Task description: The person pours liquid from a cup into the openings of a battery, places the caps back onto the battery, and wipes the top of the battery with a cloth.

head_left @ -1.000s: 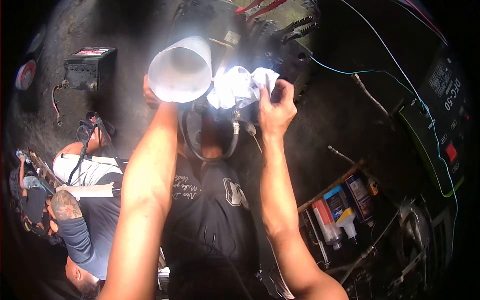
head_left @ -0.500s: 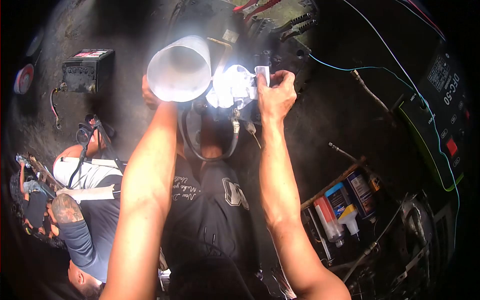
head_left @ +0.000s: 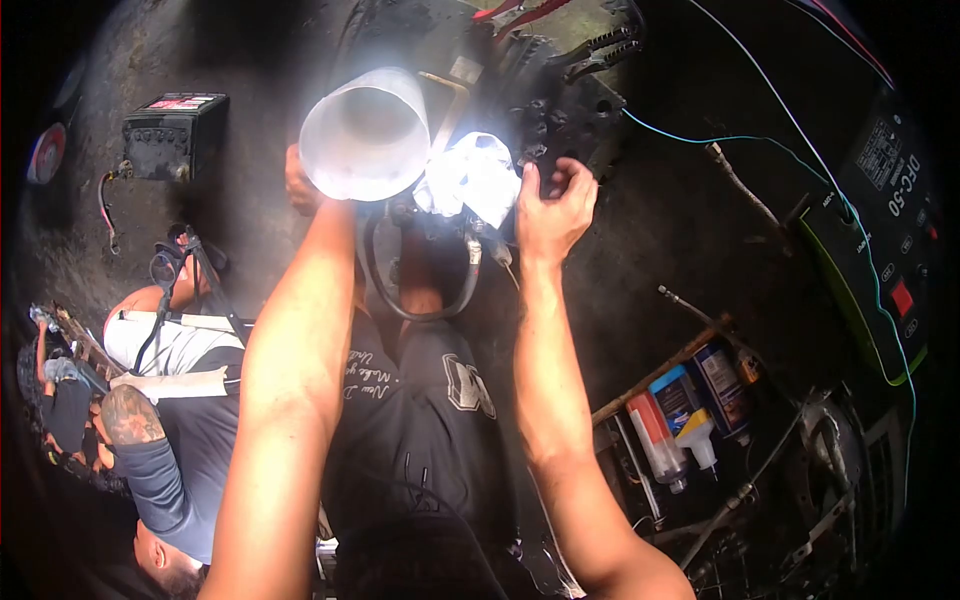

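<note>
A translucent white plastic container [head_left: 365,185], round and wide-mouthed, tilts its opening towards me. My left hand [head_left: 300,182] is wrapped around its left side and holds it; most of the fingers are hidden behind it. Right of the container lies a crumpled white cloth [head_left: 470,180], glaring in bright light. My right hand [head_left: 555,212] is just to the right of the cloth, apart from it, fingers parted and slightly curled with nothing in them. Beneath the cloth, a dark hose [head_left: 375,275] loops down to a metal fitting.
A black battery [head_left: 175,140] stands at the left. Jumper clamps [head_left: 600,50] lie at the top. The DFC-50 machine [head_left: 900,240] is at the right, with thin cables across it. A tray of tubes and bottles [head_left: 655,440] sits lower right. Another person [head_left: 170,440] is at lower left.
My right hand has let go of the cloth's right end and opened. The cloth now lies more bunched to the left. The container has shifted slightly right in view.
</note>
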{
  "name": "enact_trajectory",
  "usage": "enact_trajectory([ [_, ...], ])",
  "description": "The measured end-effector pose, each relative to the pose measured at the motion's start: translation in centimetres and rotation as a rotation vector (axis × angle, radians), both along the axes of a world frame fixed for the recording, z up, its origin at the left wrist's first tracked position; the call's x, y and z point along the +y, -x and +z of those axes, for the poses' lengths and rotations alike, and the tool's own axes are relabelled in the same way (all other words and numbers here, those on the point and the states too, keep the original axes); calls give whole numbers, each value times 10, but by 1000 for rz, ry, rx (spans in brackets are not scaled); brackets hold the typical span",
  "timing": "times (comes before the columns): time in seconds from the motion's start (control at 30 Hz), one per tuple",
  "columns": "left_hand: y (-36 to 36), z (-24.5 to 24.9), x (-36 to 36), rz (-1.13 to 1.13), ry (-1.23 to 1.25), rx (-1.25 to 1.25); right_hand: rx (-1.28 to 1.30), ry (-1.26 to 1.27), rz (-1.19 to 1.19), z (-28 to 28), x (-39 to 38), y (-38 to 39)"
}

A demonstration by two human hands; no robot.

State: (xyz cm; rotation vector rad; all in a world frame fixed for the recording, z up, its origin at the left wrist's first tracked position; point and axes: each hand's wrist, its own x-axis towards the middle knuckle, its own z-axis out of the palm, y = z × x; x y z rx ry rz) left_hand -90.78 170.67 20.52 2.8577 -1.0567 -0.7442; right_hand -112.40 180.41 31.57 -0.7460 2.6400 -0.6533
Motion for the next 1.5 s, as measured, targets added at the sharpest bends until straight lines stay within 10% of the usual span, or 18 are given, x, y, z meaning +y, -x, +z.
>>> enact_trajectory([
  [1.0,3,9,0,15,55,13,71,-20,95,-7,55,28],
  [1.5,2,6,3,13,94,52,-290,-8,131,26,21,-21],
])
